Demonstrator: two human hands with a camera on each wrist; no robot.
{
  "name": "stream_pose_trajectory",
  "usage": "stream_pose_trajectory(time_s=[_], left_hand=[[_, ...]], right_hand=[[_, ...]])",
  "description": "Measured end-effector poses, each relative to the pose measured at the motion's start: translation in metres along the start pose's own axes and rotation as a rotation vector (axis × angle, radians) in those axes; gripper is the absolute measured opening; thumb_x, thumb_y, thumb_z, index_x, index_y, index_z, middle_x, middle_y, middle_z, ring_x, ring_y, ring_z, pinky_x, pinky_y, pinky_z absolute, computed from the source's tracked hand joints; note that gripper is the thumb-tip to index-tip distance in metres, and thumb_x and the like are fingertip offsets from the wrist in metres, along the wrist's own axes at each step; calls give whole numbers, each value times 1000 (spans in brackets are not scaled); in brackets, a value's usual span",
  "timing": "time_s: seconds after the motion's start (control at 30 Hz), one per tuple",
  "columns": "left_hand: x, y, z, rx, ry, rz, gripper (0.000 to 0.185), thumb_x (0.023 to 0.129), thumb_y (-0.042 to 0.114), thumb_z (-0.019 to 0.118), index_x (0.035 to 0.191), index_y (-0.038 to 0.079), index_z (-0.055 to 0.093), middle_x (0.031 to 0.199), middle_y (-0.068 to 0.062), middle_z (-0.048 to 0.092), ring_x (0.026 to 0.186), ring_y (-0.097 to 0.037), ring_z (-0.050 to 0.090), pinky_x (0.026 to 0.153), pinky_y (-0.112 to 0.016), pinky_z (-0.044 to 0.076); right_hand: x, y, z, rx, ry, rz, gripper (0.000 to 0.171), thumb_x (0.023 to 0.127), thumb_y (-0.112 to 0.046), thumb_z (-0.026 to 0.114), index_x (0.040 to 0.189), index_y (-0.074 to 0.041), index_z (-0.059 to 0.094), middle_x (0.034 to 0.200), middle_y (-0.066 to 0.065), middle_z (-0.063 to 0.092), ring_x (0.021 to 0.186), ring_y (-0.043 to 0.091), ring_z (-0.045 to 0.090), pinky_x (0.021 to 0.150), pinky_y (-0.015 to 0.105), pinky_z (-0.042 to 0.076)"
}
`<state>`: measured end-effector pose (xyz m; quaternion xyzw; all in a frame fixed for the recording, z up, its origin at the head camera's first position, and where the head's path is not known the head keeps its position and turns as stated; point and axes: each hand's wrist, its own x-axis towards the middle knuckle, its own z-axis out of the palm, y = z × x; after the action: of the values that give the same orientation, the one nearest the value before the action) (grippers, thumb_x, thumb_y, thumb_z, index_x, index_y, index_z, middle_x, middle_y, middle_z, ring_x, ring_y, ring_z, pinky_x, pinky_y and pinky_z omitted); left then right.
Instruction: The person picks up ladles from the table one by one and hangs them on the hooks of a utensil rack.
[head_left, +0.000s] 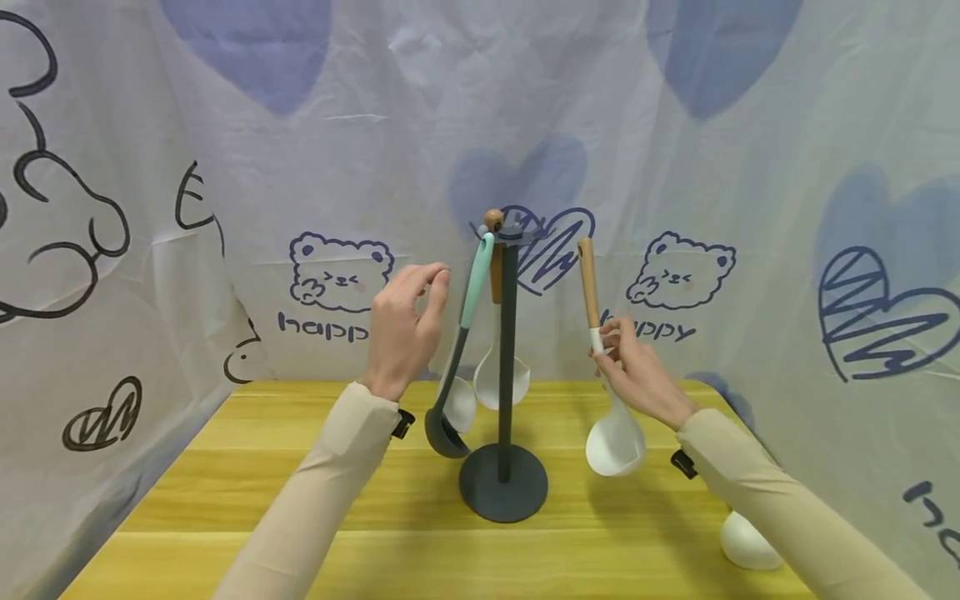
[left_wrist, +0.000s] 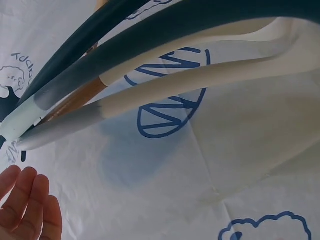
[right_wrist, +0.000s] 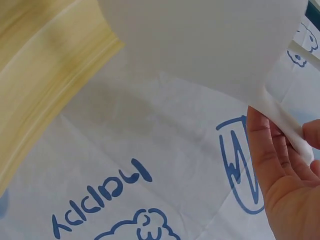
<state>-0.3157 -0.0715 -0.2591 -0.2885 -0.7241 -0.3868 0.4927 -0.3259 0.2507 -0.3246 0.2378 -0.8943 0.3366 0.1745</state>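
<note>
My right hand [head_left: 637, 371] pinches the white ladle [head_left: 615, 442] upright by its neck, handle tip level with the rack [head_left: 504, 483] hooks to its left, while my left hand [head_left: 405, 333] hovers loose-fingered beside the hanging dark ladle [head_left: 450, 417].

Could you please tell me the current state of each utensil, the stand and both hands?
White ladle: held upright, off the stand.
Dark ladle: hanging from the stand.
White spoon: hanging from the stand.
Stand: upright on the table.
Right hand: grips the white ladle.
Left hand: open, holding nothing.
</note>
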Motion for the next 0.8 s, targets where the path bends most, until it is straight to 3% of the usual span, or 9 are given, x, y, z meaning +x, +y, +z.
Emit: stream_pose_trajectory(time_s=[0.27, 0.57, 0.8], left_hand=[[24, 10, 9, -15, 8, 13, 28, 102, 20, 50, 115, 2, 68, 112, -14, 68, 103, -26, 61, 89, -36, 50], [50, 23, 20, 17, -46, 27, 34, 101, 27, 53, 123, 3, 65, 124, -14, 63, 119, -27, 56, 105, -35, 44], [59, 26, 23, 41, -117, 22, 38, 102, 28, 53, 128, 3, 62, 130, -14, 62, 124, -27, 54, 110, -35, 41]], right_hand=[[7, -6, -1, -36, 66, -74, 63, 101, -10, 54, 154, -11, 19, 103, 21, 70, 81, 32, 70, 65, 39, 60], [14, -20, 1, -63, 145, -127, 62, 101, -14, 55, 154, -8, 23, 93, 13, 70, 80, 26, 69, 67, 41, 59], [20, -30, 4, -43, 180, -148, 62, 101, -17, 56, 154, -12, 26, 92, 12, 71, 79, 27, 70, 68, 45, 60]])
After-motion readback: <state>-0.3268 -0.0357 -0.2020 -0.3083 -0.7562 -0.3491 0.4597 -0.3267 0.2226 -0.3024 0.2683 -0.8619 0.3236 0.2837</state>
